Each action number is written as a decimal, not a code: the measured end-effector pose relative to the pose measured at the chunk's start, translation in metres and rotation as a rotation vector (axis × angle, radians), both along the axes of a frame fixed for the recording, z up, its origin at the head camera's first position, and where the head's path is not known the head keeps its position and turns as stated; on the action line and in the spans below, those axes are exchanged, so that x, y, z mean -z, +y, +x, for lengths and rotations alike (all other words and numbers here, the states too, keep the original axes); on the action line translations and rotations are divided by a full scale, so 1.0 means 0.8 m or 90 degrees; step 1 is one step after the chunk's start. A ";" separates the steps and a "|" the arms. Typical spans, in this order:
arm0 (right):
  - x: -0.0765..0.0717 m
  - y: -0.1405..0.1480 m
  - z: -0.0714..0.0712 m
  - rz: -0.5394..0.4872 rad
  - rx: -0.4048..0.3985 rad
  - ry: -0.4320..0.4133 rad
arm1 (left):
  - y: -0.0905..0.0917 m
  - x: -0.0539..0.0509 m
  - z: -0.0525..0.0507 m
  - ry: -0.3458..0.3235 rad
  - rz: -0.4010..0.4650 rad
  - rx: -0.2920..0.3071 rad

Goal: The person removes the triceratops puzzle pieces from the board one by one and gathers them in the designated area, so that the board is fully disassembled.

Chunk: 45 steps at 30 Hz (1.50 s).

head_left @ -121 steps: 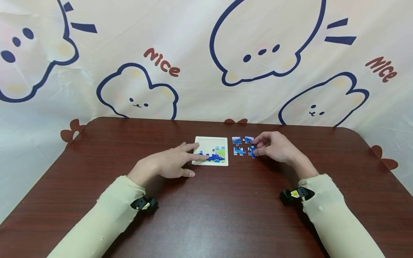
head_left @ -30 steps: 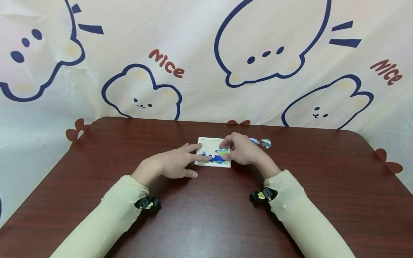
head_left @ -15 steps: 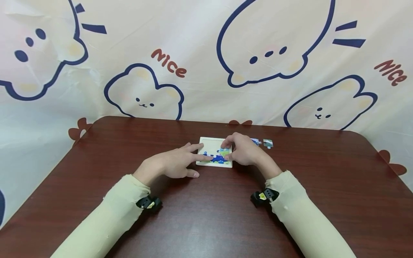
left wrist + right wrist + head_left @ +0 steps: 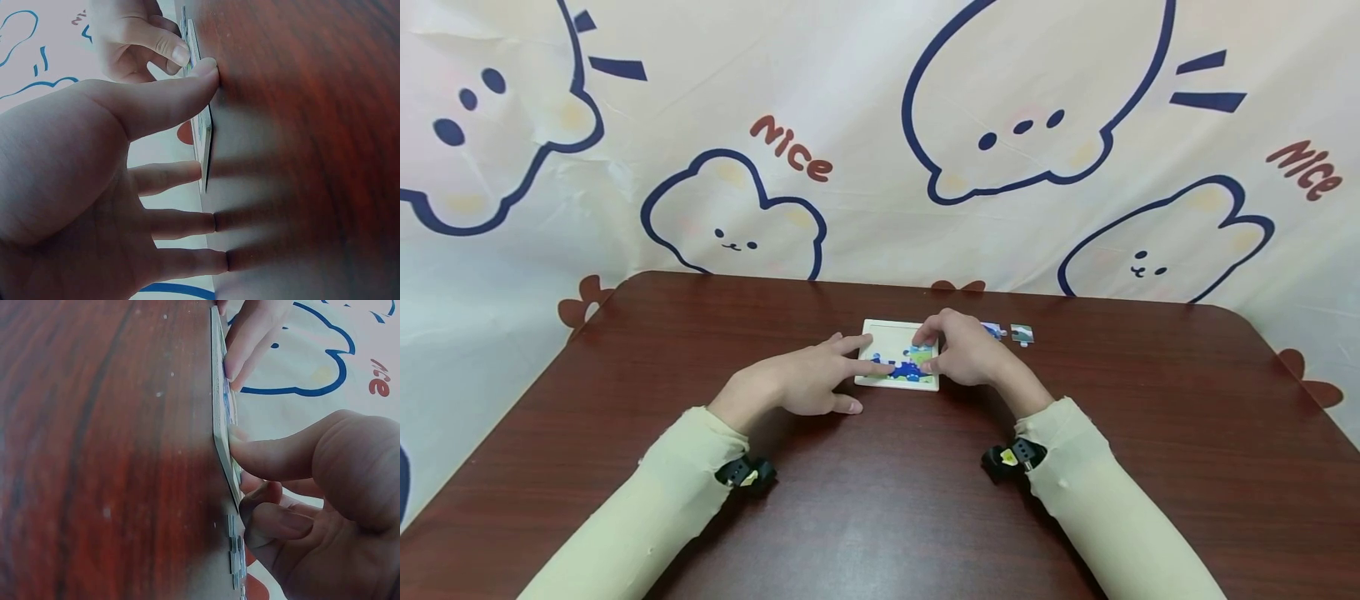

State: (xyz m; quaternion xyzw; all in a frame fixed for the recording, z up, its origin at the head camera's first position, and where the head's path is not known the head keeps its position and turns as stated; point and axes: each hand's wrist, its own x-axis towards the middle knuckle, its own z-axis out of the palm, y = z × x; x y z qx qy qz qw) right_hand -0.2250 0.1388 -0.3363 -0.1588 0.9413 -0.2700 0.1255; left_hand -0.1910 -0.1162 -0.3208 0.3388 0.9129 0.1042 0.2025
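A puzzle board with a white rim lies on the table, part filled with blue and green pieces along its bottom and right. My left hand rests on its left side, fingers spread and straight, index fingertip on the blue pieces. My right hand is over the board's right side. Its thumb and index finger are bent round a green-and-blue puzzle piece; the exact contact is partly hidden. In the right wrist view the right thumb touches the board, and the other fingers are curled.
Loose puzzle pieces lie to the right of the board, some hidden behind my right hand. They also show edge-on in the right wrist view. The brown table ends at a patterned curtain behind it.
Four seconds ago my right hand was at the loose pieces; it has moved left onto the board. Over the last second both hands have stayed almost still.
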 end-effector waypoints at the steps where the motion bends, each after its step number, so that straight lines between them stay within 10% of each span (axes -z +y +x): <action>1: 0.000 0.000 0.000 -0.001 0.000 0.000 | 0.000 0.000 0.000 0.000 0.000 0.000; 45: -0.001 -0.004 0.003 -0.051 0.017 0.020 | 0.000 0.000 0.000 -0.006 0.003 -0.005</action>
